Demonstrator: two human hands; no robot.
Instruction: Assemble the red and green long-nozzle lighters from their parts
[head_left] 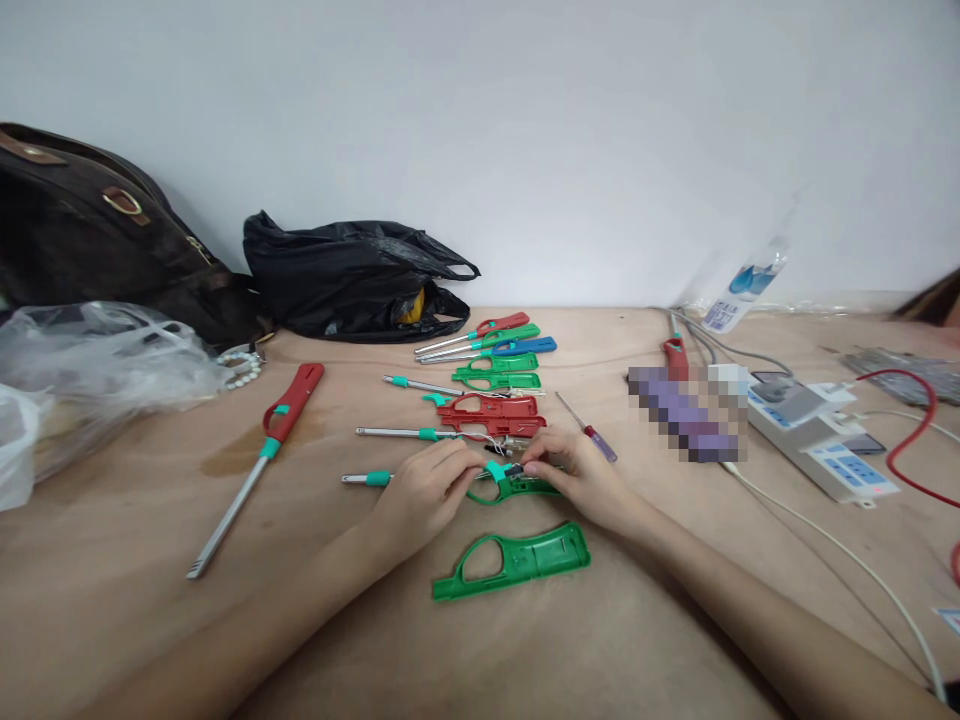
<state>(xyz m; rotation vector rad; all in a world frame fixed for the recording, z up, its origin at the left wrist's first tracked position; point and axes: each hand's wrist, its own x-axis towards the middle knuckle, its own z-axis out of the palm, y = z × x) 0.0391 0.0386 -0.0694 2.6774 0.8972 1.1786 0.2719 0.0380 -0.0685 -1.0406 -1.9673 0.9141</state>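
Note:
In front of me an opened green lighter half (525, 488) lies on the table, with a metal barrel (356, 480) and turquoise collar at its left. My left hand (427, 492) is closed beside its turquoise trigger (495, 468), fingertips pinched together; what they hold is hidden. From the other side, my right hand (581, 475) pinches a small black part (514, 470) at the handle. Nearer me lies the matching green shell half (551, 552), inner side up. Just beyond the hands are an opened red lighter shell (491, 412) and its separate barrel (390, 433).
A screwdriver (589, 428) lies right of the shells. Several lighters (517, 322) sit farther back; a red lighter (292, 405) lies left. Bags (352, 280) stand behind. At right are a power strip (825, 450), cables, a bottle (750, 285) and a blurred purple object (679, 410).

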